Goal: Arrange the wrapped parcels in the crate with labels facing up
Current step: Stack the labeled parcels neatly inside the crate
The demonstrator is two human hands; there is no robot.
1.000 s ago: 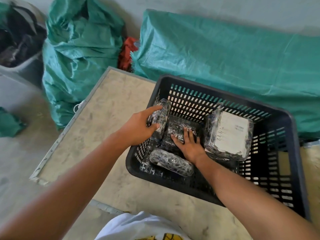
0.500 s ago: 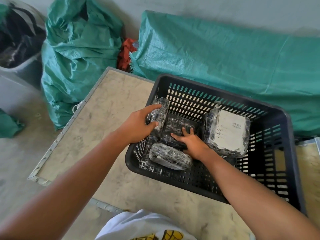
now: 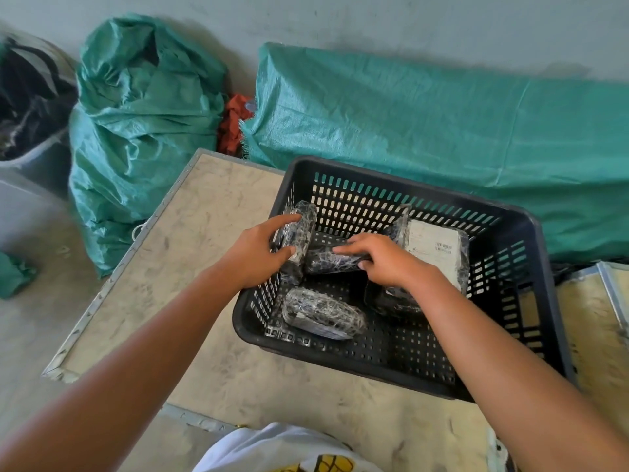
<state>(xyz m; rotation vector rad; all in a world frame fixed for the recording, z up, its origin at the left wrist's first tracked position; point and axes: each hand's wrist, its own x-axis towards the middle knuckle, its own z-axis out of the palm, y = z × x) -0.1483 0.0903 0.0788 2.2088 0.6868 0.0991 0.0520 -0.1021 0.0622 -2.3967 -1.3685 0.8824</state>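
A black slotted crate (image 3: 531,267) sits on a pale, scuffed worktop (image 3: 204,212) with a metal edge, its far side close to a long green woven sack (image 3: 425,120) lying along the wall. Both bare hands reach into the left half of the crate.

The left hand (image 3: 253,255) has its grip closed around an upright wrapped parcel (image 3: 297,233) that stands on edge against the crate's left wall, thumb on the near face and fingers curled over the far top. The right hand (image 3: 384,260) has its grip closed over the right end of a dark wrapped roll (image 3: 332,258), fingers draped across its top and thumb tucked beneath; the roll lies crosswise, its left end touching the upright parcel.

A third wrapped bundle (image 3: 323,315) lies flat on the crate floor near the left front corner, touched by neither hand. On the right of the hands, a larger labelled parcel (image 3: 439,250) leans against the far wall, its white label turned up towards the camera; the print is too small to read. A further dark package (image 3: 391,301) shows partly under the right forearm, near the labelled one.

Beyond the worktop to the left stands a crumpled green bag (image 3: 136,124), with a scrap of red cloth (image 3: 233,124) between it and the long sack. A grey bin (image 3: 30,141) holding dark material sits at the far left.
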